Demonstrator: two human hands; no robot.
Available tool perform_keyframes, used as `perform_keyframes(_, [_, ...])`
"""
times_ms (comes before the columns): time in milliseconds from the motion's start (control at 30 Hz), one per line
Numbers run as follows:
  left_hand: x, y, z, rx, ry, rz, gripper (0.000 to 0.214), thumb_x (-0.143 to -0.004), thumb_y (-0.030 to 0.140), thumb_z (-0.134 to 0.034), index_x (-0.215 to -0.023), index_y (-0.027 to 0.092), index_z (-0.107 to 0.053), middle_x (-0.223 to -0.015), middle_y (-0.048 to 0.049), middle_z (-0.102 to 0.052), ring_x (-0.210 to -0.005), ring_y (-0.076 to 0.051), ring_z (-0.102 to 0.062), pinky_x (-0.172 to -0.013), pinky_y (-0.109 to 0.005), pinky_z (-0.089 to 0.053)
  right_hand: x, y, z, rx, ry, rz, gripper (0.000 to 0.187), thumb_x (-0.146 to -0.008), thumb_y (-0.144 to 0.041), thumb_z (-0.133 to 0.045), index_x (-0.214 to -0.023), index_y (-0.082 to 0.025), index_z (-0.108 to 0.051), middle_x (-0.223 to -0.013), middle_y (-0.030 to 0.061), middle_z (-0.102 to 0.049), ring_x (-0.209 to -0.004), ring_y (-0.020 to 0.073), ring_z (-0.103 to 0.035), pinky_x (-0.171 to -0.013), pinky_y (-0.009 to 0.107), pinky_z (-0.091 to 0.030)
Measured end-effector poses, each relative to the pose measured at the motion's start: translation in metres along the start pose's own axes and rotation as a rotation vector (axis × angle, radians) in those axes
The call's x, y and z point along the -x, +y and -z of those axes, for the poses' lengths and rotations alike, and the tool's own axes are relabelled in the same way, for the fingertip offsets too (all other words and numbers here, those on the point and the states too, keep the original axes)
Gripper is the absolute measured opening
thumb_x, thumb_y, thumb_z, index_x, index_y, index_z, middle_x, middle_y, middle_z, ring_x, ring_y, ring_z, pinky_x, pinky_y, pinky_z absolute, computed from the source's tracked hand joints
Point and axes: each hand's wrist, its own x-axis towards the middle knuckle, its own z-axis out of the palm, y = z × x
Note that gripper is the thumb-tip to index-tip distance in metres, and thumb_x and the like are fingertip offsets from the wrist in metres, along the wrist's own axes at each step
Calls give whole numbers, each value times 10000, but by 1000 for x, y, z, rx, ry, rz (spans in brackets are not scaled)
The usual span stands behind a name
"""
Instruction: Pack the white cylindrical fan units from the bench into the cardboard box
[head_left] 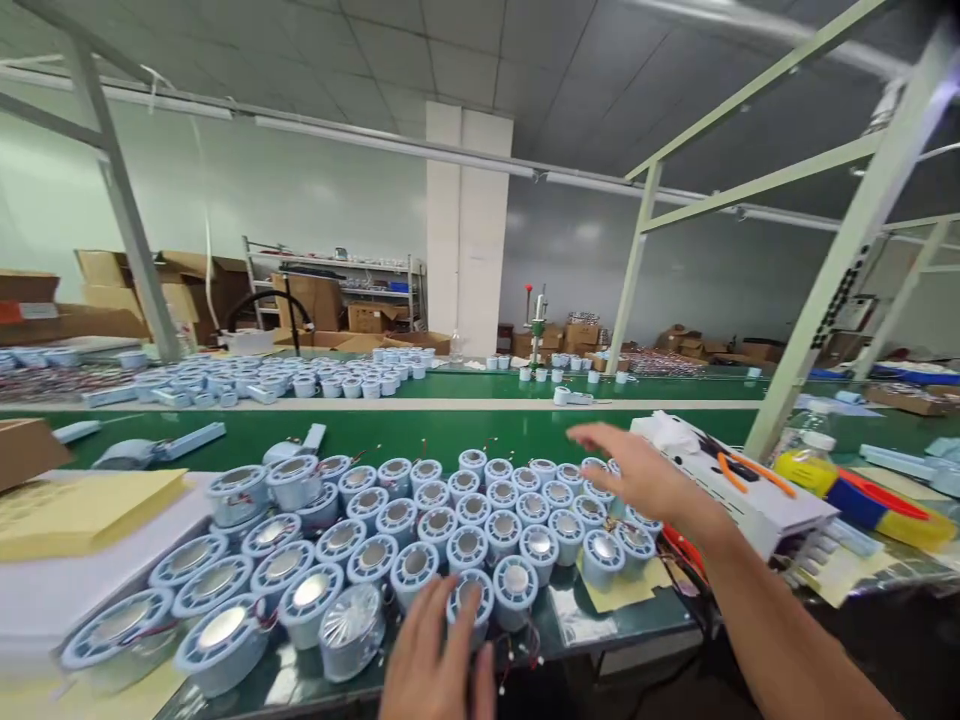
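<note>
Across the near bench [645, 625], blue housings [467, 548] stand grouped, mostly set out silver discs [221, 628] up, though one finned top [351, 612] differs — how many are finished is unclear. The right hand [646, 472] spreads loosely, seemingly empty, over the back rows; the left hand [436, 655], cut off below, overlaps a front housing [484, 598] — gripping or not, I cannot tell.

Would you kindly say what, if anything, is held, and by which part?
The right hand appears empty; whether the left hand grips a cylinder is unclear.

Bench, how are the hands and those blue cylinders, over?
Left hand at a front blue cylinder. Right hand over back rows. Cylinders packed close; white box to the right.
</note>
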Motion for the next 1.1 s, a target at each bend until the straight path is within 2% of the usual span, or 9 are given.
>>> perform_keyframes(133, [-9, 52, -45, -190, -178, 88, 445, -910, 230, -530, -1336, 282, -646, -1398, -129, -631, -1324, -399, -529, -1015, -574, -488, 73, 51, -72, 39, 62, -180, 504, -887, -231, -598, -1388, -199, -555, -1403, 139, -560, -1332, 309, -486, -1161, 533, -381])
perform_keyframes(200, [-11, 61, -53, -239, -249, 105, 449, -901, 232, -541, -1332, 291, -652, -1367, -139, -658, -1294, -408, -558, -1022, -613, -460, 82, 54, -103, 97, 90, -173, 562, -849, -214, -645, -1402, -232, -552, -1388, 141, -550, -1319, 333, -475, -1145, 557, -375])
perform_keyframes(300, [-15, 58, -51, -246, -293, 76, 403, -908, 251, -533, -1275, 300, -694, -1290, -130, -707, -1223, -371, -615, -994, -590, -467, 70, 49, -127, 193, 114, -55, 666, -825, -326, -722, -1451, -283, -496, -1398, 162, -521, -1314, 387, -450, -1116, 608, -355])
perform_keyframes(433, [-25, 44, -42, -183, -387, 18, 387, -860, 296, -613, -1233, 316, -714, -1318, -119, -693, -1191, -353, -630, -911, -529, -501, 45, 48, -134, 249, 68, 63, 687, -784, -502, -758, -1388, -265, -531, -1269, 184, -561, -1198, 409, -511, -1007, 600, -426])
perform_keyframes(567, [-43, 37, -37, -23, -652, 34, 594, -869, 351, -589, -1455, 365, -497, -1385, -112, -651, -1280, -365, -583, -982, -571, -487, 37, 55, -133, 204, 54, 110, 517, -794, -491, -748, -1246, -284, -606, -1201, 139, -580, -1121, 360, -543, -961, 536, -459])
perform_keyframes(700, [-65, 46, -34, 41, -875, 80, 738, -865, 392, -582, -1542, 390, -288, -1458, -127, -583, -1354, -375, -521, -1071, -598, -439, 36, 62, -133, 192, 40, 177, 562, -784, -501, -755, -1246, -226, -594, -1444, 186, -496, -1341, 406, -432, -1149, 610, -301])
perform_keyframes(833, [-77, 47, -33, 54, -953, 0, 821, -837, 446, -674, -1550, 381, -272, -1538, -153, -497, -1405, -353, -484, -1124, -544, -437, 39, 63, -128, 150, -16, 256, 517, -842, -467, -698, -1264, -195, -573, -1397, 176, -562, -1345, 354, -464, -1210, 597, -223])
perform_keyframes(933, [-75, 31, -36, 70, -908, -234, 783, -823, 622, -663, -1515, 368, -397, -1522, -207, -499, -1367, -399, -523, -1056, -538, -515, 44, 62, -125, 126, -31, 271, 452, -848, -418, -684, -1241, -219, -585, -1373, 152, -577, -1287, 345, -515, -1171, 572, -320])
perform_keyframes(1100, [-64, 7, -43, 63, -624, -566, 766, -815, 781, -531, -1413, 304, -559, -1430, -234, -579, -1170, -377, -676, -860, -448, -616, 41, 55, -132, 159, -60, 184, 757, -814, -490, -724, -1483, -290, -429, -1481, 230, -475, -1280, 432, -530, -1060, 614, -441])
